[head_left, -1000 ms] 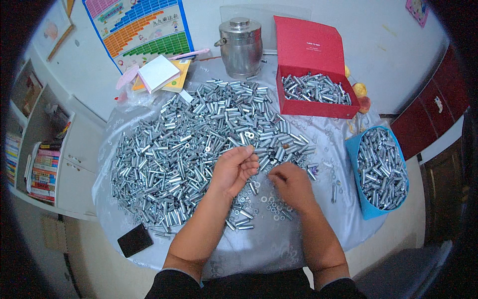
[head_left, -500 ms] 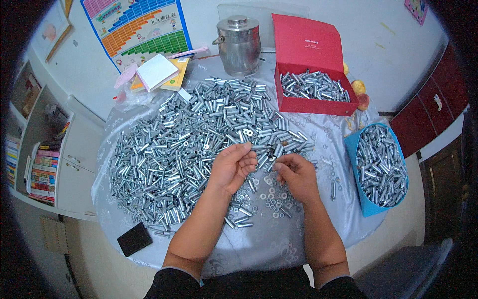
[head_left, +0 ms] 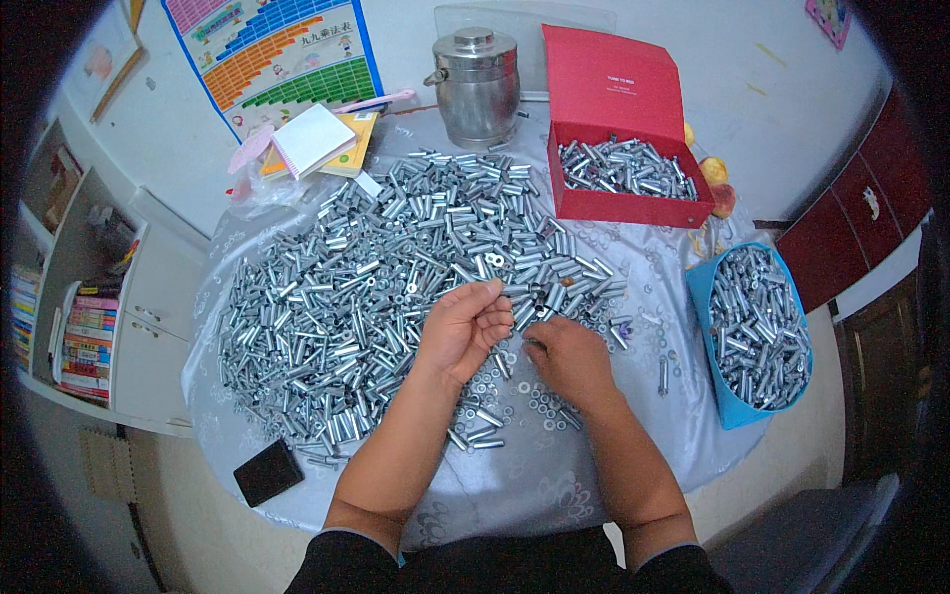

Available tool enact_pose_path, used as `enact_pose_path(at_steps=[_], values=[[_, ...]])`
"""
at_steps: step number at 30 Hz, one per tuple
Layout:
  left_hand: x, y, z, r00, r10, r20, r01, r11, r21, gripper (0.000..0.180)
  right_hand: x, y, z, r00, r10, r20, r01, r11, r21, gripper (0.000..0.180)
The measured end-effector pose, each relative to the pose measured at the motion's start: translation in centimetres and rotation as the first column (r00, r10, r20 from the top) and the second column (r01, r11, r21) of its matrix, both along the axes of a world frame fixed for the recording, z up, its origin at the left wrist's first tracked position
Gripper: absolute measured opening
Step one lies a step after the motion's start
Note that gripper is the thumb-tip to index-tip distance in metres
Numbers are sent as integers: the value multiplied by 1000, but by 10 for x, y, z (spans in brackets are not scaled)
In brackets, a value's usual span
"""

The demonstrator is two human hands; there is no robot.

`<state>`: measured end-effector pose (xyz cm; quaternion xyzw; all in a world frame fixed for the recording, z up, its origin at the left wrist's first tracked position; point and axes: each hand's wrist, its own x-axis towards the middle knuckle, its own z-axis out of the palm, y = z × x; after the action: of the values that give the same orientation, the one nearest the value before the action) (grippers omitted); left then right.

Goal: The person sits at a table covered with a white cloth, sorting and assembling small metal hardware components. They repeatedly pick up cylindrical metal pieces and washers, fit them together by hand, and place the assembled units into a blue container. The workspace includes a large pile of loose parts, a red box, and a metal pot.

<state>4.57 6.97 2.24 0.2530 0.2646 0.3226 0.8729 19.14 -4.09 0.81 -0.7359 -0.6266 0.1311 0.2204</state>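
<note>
Smooth, shiny silver metal is seen in the heaped tubes (head_left: 317, 307) and the scattered washers (head_left: 542, 401), while a duller, brushed-looking metal is shown by the lidded pot (head_left: 477, 99). The bench (head_left: 693, 445) is covered with satiny patterned cloth (head_left: 465, 505). A matt, card-like finish is presented by the red box (head_left: 625, 209), white paper by the notebook (head_left: 312, 141), and clear crinkled plastic by the bag (head_left: 269, 195).

Silvery tubes (head_left: 327, 297) lie on a pale grey, floral-patterned desk (head_left: 495, 510); a red box (head_left: 633, 209) is at its far edge, a light-blue bin (head_left: 727, 404) at its right, a black slab (head_left: 268, 475) at its near-left.
</note>
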Motion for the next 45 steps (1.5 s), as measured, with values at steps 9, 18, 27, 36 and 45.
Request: enact_pose_path(at_steps=[9, 18, 27, 36, 45], values=[[2, 1, -4, 999, -28, -21, 28, 1000, 10, 12, 8, 1, 0, 614, -133, -778, 325, 941, 96, 9], [7, -7, -10, 994, -109, -17, 109, 993, 34, 12, 12, -1, 15, 255, 24, -967, 411, 902, 131, 9], [8, -8, -11, 989, -142, -27, 143, 989, 43, 13, 12, -1, 10, 233, 12, -972, 403, 909, 108, 11], [12, -13, -10, 994, -85, -61, 87, 996, 28, 13, 2, -6, 10, 587, -76, -806, 470, 843, 263, 15], [13, -15, -6, 996, -92, -20, 90, 992, -85, 13, 11, -8, 15, 605, -79, -792, 436, 865, 247, 16]])
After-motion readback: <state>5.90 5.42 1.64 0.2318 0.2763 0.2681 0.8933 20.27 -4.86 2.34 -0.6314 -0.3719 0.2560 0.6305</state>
